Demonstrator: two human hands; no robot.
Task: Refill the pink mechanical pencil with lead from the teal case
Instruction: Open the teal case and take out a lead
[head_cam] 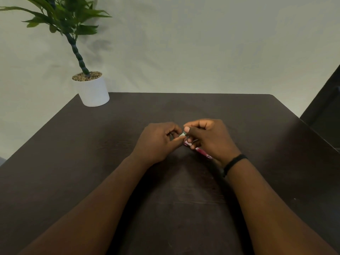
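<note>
Both hands meet over the middle of the dark table (110, 144). My left hand (158, 142) pinches a small teal case (183, 133) between thumb and forefinger; only its end shows. My right hand (211, 138) touches that end with its thumb and forefinger, and its lower fingers curl around the pink mechanical pencil (200, 151). The pencil slants down to the right beneath the palm, mostly hidden. No lead can be made out.
A potted plant in a white pot (93, 91) stands at the table's far left corner. A dark piece of furniture (323, 111) borders the right edge. A black band circles my right wrist (233, 163).
</note>
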